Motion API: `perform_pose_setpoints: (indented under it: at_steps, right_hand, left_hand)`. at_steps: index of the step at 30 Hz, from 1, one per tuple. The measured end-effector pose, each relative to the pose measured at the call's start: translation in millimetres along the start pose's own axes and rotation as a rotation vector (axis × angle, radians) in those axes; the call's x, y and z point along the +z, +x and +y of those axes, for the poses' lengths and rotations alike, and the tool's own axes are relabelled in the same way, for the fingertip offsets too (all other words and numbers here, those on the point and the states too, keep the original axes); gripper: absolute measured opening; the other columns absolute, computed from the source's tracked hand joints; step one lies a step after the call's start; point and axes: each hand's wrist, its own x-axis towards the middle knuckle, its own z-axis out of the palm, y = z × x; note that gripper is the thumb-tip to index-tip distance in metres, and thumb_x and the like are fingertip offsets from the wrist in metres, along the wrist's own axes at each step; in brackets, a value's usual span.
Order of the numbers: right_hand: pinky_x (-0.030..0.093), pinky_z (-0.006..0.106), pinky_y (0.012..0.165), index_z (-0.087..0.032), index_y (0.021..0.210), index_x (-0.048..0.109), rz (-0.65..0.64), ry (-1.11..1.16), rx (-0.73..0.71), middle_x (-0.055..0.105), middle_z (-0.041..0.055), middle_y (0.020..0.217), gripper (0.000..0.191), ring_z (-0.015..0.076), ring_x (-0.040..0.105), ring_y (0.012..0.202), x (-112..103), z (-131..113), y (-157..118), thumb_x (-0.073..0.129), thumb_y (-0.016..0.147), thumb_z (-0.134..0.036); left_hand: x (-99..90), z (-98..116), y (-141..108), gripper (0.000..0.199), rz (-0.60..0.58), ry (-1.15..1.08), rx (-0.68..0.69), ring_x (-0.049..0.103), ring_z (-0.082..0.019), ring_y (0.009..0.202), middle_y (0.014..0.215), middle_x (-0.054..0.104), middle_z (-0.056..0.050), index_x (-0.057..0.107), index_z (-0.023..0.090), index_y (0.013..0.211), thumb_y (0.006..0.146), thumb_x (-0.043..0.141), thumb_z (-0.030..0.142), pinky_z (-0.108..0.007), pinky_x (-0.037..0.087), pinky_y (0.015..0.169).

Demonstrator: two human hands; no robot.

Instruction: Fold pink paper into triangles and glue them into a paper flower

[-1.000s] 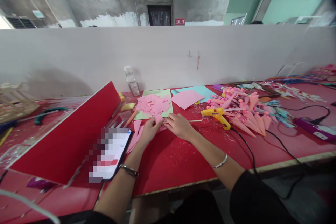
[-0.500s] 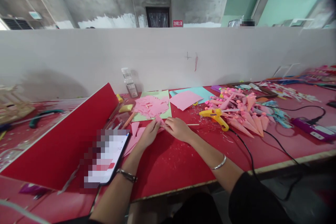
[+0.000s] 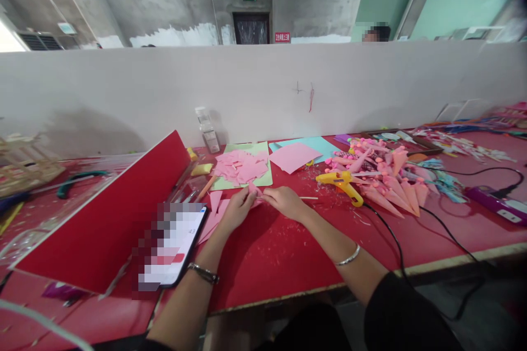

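My left hand (image 3: 236, 209) is closed, pinching a small piece of pink paper (image 3: 254, 188) between thumb and fingers. Close beside it, my right hand (image 3: 286, 202) is closed on a thin wooden stick (image 3: 309, 198), whose free end sticks out to the right. Its fingertips meet the paper's right side; the stick's other end is hidden. Just beyond the hands, cut pink paper pieces (image 3: 242, 167) are heaped on a pale green sheet (image 3: 263, 177). More pink paper (image 3: 213, 223) lies left of my left hand, partly under it.
Right of my hands lie a yellow glue gun (image 3: 341, 182) with a black cord and a pile of pink paper cones (image 3: 391, 187). A phone (image 3: 181, 249) and slanted red board (image 3: 111, 208) are at left. A pink sheet (image 3: 295, 157) overlaps a blue one (image 3: 325, 148).
The whole view has shifted slightly to the right in the picture. Both hands stay together at the pink paper; the stick's left part, visible before between the fingers, no longer shows clearly.
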Motion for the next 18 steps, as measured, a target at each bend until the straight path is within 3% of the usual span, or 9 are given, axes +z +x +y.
perform_pose_setpoints:
  at_steps: [18]
  right_hand:
    - [0.024, 0.02, 0.054, -0.017, 0.082, 0.053, 0.019, 0.12, -0.044, 0.058, 0.0007, 0.068, 0.028, 0.0104, 0.051, 0.061, -0.6, -5.0, -1.7, 0.03, 0.09, -0.032]
  left_hand:
    - [-3.3, 5.5, 2.2, 0.025, -0.051, -0.339, -0.103, 0.036, -0.007, 0.044, 0.045, 0.034, 0.007, 0.038, 0.018, 0.058, 0.078, 0.041, 0.032, -0.021, 0.034, 0.05]
